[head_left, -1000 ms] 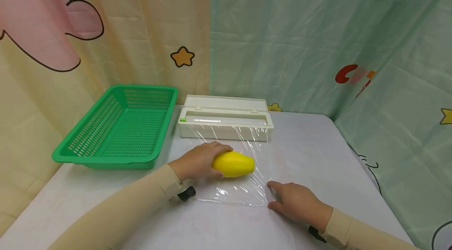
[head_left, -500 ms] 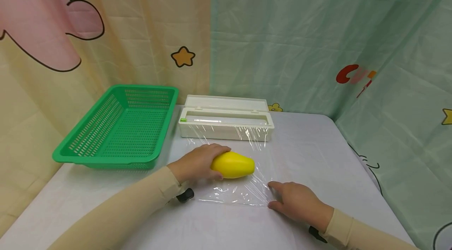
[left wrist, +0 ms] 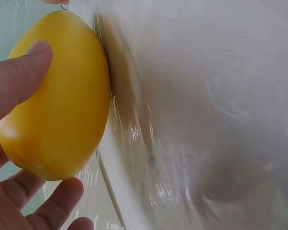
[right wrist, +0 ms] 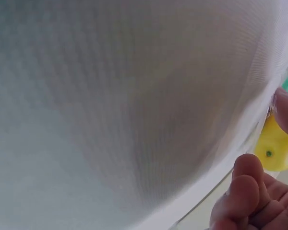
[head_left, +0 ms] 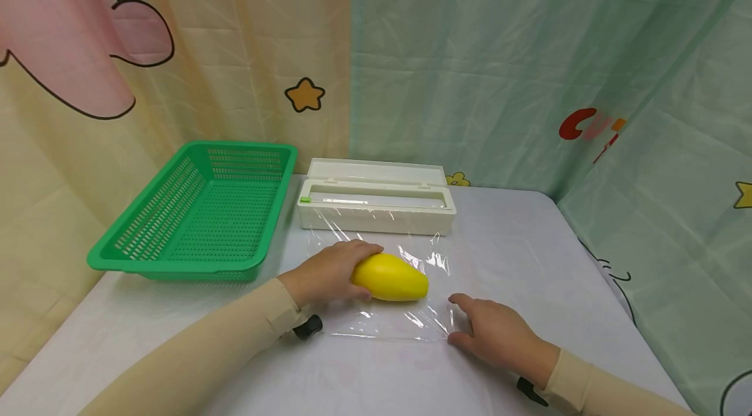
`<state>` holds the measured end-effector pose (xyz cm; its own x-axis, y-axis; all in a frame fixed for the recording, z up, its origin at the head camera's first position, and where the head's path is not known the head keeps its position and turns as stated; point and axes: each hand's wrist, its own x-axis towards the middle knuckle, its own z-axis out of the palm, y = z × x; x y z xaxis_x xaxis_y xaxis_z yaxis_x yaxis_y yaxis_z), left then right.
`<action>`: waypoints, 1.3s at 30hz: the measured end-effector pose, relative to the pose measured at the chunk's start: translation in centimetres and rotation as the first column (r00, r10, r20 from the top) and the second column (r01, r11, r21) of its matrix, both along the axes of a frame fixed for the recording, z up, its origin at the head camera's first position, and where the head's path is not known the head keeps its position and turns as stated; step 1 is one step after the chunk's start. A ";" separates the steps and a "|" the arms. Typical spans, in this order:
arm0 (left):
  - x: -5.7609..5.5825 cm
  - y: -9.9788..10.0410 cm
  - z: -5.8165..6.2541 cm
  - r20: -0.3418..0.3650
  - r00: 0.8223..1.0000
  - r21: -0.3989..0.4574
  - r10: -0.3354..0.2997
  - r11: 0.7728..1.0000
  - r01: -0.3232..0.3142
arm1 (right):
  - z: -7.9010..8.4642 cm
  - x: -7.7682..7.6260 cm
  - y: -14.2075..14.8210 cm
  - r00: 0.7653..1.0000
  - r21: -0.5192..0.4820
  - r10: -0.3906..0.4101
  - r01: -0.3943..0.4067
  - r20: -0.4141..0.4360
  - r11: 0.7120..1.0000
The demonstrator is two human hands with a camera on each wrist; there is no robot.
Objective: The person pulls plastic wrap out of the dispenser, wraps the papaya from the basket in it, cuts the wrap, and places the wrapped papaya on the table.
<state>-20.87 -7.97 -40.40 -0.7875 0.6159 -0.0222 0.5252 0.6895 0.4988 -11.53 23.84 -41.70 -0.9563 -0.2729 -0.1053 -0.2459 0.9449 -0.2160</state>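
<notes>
A smooth yellow oval fruit lies over a sheet of clear cling film on the table. My left hand grips its left end; in the left wrist view the thumb lies along one side and the fingers curl below. My right hand is at the film's near right corner, thumb tip right at the edge. Its thumb and index finger are spread apart, with nothing between them. In the right wrist view the fruit's end with a small dark spot shows behind that hand.
Behind the fruit stands a white cling film box, lid up, film running out over its front. A green plastic basket is at the left. Curtains rise behind the white-covered table.
The fruit's right end has turned slightly toward me and to the right. My right index finger has lifted a little from the film, widening its gap to the thumb. The film creases have shifted.
</notes>
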 end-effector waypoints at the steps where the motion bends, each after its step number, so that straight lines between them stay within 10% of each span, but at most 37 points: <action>1: 0.0 0.0 0.0 0.001 1.000 -0.001 0.002 1.000 -0.002 | 0.0 0.0 0.0 1.000 -0.007 -0.003 0.003 -0.001 1.000; 20: -0.2 -0.3 -0.1 -0.040 0.999 -0.015 -0.005 1.000 0.005 | -0.4 -0.4 0.9 0.973 -0.035 0.231 -0.231 -0.019 0.972; 39: 3.3 -6.4 1.1 -0.160 0.987 -0.100 -0.011 0.995 -0.005 | 0.0 -0.3 1.4 0.987 -0.080 0.136 -0.130 0.079 0.988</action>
